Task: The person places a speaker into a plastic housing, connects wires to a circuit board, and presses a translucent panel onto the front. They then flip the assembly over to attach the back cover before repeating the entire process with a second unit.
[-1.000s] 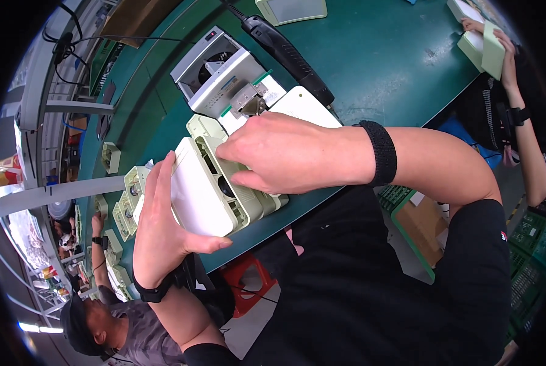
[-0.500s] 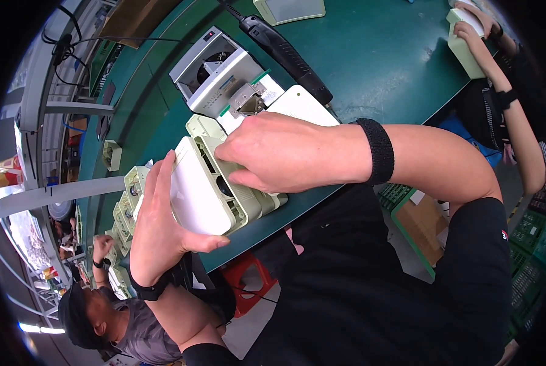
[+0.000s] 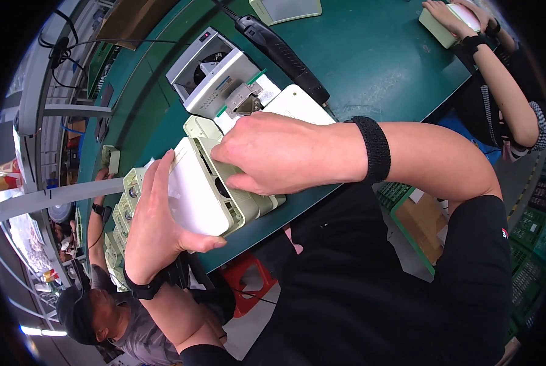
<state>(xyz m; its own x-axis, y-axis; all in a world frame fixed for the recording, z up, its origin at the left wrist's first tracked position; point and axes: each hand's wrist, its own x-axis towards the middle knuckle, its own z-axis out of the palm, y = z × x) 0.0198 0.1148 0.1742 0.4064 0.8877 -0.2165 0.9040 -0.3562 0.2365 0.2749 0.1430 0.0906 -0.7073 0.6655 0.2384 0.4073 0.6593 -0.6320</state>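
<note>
My left hand [image 3: 154, 229] wraps round the outer side of a white-faced cover [image 3: 196, 195] with a pale green rim, thumb at its lower edge and fingers along its upper edge. Against it stands a pale green plastic housing [image 3: 257, 204]. My right hand [image 3: 279, 152] is closed on that housing, its fingers curled at the edge beside the cover. Cover and housing lie close together, with a narrow gap showing dark parts inside. What my right fingertips touch is partly hidden.
Beyond my hands stand a grey screw feeder [image 3: 218, 76], a black electric screwdriver [image 3: 285, 58] and a white panel [image 3: 300, 105]. Several pale green housings [image 3: 121, 213] line the left. Co-workers sit at left and far right; one handles a pale green unit [image 3: 436, 27]. A red stool [image 3: 245, 287] stands below.
The gap between cover and housing has narrowed slightly. My hands keep their hold. The left co-worker's arm has reached farther forward, and the far-right co-worker's unit has shifted left.
</note>
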